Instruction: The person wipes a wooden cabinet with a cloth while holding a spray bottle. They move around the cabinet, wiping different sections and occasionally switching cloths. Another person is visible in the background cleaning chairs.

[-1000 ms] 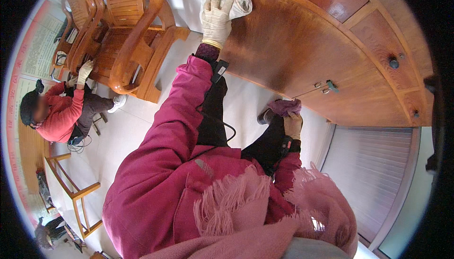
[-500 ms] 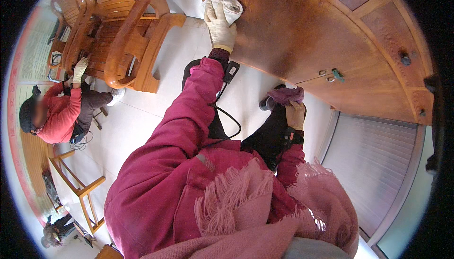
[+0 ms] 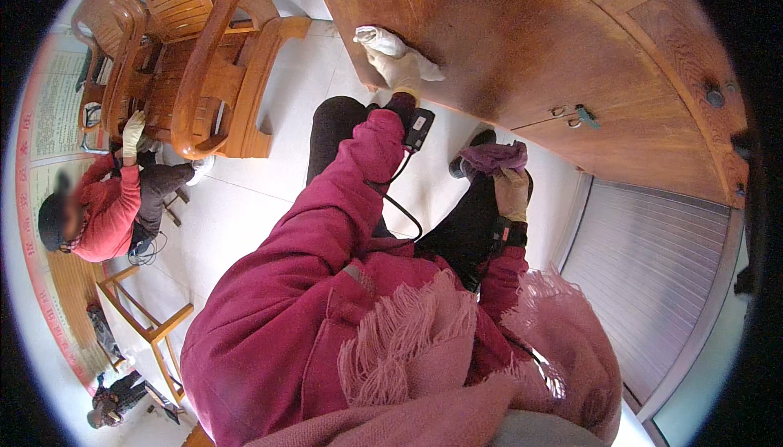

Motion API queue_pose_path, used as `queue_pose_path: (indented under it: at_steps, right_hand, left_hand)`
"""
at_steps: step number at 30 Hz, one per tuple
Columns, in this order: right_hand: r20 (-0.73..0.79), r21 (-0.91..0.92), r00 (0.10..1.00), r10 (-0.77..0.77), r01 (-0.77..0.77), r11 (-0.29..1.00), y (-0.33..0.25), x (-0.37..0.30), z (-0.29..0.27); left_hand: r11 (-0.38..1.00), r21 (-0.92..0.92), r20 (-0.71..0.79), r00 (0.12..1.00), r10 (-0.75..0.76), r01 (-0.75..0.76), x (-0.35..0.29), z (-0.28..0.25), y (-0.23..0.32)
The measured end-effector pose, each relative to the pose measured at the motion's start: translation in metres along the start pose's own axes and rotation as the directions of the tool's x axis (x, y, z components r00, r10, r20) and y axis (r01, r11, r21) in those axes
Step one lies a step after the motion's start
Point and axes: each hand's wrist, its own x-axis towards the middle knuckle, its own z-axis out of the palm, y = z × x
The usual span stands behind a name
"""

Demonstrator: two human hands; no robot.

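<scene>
My left hand [image 3: 400, 72], in a pale glove, presses a white cloth [image 3: 382, 39] flat against the side of a large brown wooden cabinet [image 3: 522, 31], near its lower left edge. A small black device [image 3: 418, 127] with a cable is strapped at that wrist. My right hand [image 3: 510, 192], in a tan glove, rests by my dark-trousered knee and grips a bunched purple cloth [image 3: 493, 156]. Red jacket sleeves and a pink fringed scarf fill the lower part of the view.
Wooden armchairs [image 3: 196, 55] stand on the pale tiled floor at the upper left. Another person in red [image 3: 110, 206] crouches beside them with a gloved hand on a chair. A wooden stool frame [image 3: 147, 325] is lower left, and a ribbed grey panel [image 3: 644, 284] is at the right.
My left hand and the white cloth have slid down along the cabinet's side, toward me. My right hand keeps the purple cloth by my knee.
</scene>
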Motion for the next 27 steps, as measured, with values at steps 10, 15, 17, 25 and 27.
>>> queue_pose_path:
  at_steps: [10, 15, 17, 25, 27]
  right_hand:
    - [0.099, 0.041, 0.994, -0.050, 0.046, 0.998, -0.004, -0.002, 0.010]
    - [0.125, 0.060, 0.992, -0.026, 0.019, 0.998, -0.004, -0.005, 0.009]
    - [0.121, -0.263, 0.988, -0.092, 0.121, 0.957, -0.003, -0.004, 0.006]
    - [0.044, 0.044, 0.999, 0.015, -0.017, 0.999, 0.002, -0.004, -0.002]
    - [0.079, -0.025, 0.996, -0.034, 0.036, 0.999, -0.002, -0.009, 0.001]
  left_hand:
    - [0.994, -0.038, 0.145, 0.985, -0.098, 0.104, -0.085, 0.044, 0.065]
    - [0.998, -0.033, 0.147, 0.987, 0.058, -0.054, -0.092, 0.054, 0.120]
    - [0.993, 0.012, 0.200, 0.973, 0.115, -0.120, -0.091, 0.056, 0.131]
    - [0.715, 0.264, 0.337, 0.756, 0.561, -0.648, -0.111, 0.058, 0.139]
    - [0.768, 0.161, 0.424, 0.746, 0.514, -0.620, -0.119, 0.058, 0.138]
